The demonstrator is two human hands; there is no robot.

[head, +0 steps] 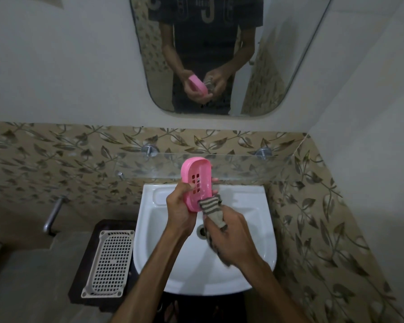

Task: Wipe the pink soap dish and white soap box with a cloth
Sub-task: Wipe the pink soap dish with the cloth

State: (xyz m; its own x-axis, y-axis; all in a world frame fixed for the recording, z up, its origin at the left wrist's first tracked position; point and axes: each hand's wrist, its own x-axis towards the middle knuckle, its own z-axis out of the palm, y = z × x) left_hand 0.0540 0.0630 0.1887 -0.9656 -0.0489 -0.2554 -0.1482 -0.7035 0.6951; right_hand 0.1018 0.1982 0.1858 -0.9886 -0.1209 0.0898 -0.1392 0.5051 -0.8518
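Pink soap dish [197, 183] held up over the white basin [250, 229], tilted with its hollow side toward the camera, slotted drain holes showing. Thin moulded plastic by the look of it: probably light, stiff, and likely slick if wet, so best gripped across the long rims rather than by the flat floor. Gripped exactly so by the left hand [181, 206], thumb on the near rim, fingertips peeping round the far edge. Striped cloth [211, 209] bunched in the right hand [231, 238], fingers curled round it, its leading fold pressed against the lower end of the dish. Soft and limp, easily pushed into corners and slots. Both forearms raised from below, wrists angled inward above the drain. White soap box [110, 257] lying on a dark stand [84, 271] left of the basin, well apart from both hands, untouched and, judging from that, next in line. Glass shelf [243, 164] and mirror [219, 66] beyond, with both hands and the dish reflected.
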